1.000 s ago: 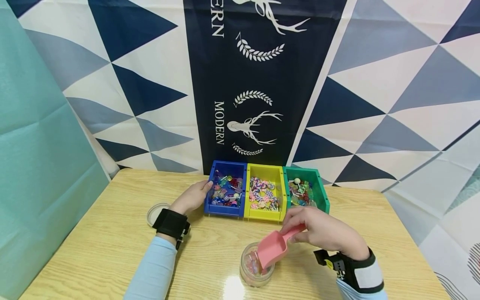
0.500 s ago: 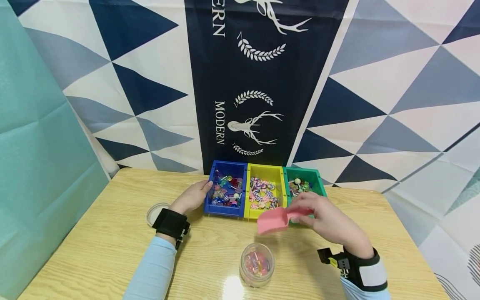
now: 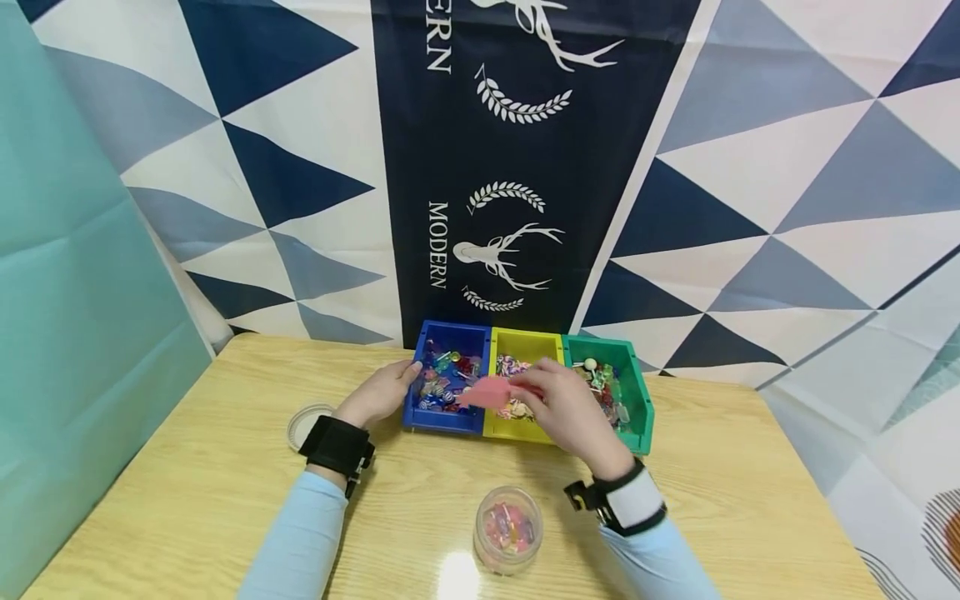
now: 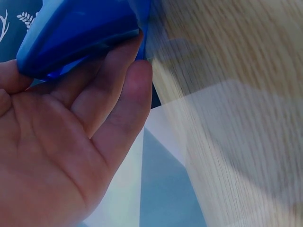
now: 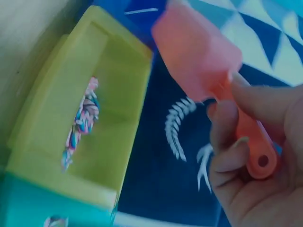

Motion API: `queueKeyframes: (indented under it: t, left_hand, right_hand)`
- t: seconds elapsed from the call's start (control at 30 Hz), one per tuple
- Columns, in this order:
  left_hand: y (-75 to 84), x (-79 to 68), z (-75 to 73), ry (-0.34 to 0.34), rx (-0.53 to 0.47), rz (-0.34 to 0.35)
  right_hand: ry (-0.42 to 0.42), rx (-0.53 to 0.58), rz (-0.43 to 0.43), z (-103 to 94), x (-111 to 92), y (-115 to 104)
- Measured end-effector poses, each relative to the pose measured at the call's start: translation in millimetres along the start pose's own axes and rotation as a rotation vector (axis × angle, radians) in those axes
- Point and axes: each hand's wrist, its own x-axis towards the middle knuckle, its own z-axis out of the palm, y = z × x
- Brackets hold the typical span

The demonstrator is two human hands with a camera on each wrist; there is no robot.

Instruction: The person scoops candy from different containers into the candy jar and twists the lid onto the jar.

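The right hand [image 3: 562,406] pinches the pink scoop [image 3: 489,392] by its handle above the blue bin [image 3: 453,336] and yellow bin [image 3: 517,430]; the left hand [image 3: 378,393] steadies the blue bin's side. Slow, level scooping should limit spills.

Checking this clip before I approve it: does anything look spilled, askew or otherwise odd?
Nothing looks spilled or damaged; the visible candy-like pieces sit inside the bins and jar. Only the backdrop looks odd: its lettering and deer run sideways.

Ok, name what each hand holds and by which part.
The right hand holds the pink scoop by its handle; the left hand grips the blue bin by its left side.
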Motion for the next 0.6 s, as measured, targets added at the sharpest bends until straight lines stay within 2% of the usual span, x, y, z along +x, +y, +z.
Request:
queueKeyframes:
  t: [0.07,0.17,0.3,0.4,0.6]
  left_hand:
    - [1.5,0.3,0.7,0.002,0.016,0.027]
    - [2.6,-0.7,0.2,0.012,0.029,0.039]
    - [3.8,-0.8,0.3,0.007,0.017,0.017]
    - [4.2,-0.3,0.7,0.008,0.014,0.0]
    - [3.4,-0.2,1.3,0.011,0.02,0.006]
  right_hand:
    - [0.005,-0.043,-0.025,6.6,12.6,-5.3]
    - [-0.049,-0.128,-0.052,13.8,31.1,-16.3]
    - [-0.137,-0.28,-0.091,16.7,49.6,-31.0]
    - [-0.17,-0.375,-0.13,17.6,59.6,-38.1]
    - [-0.217,-0.394,-0.187,18.3,70.7,-42.9]
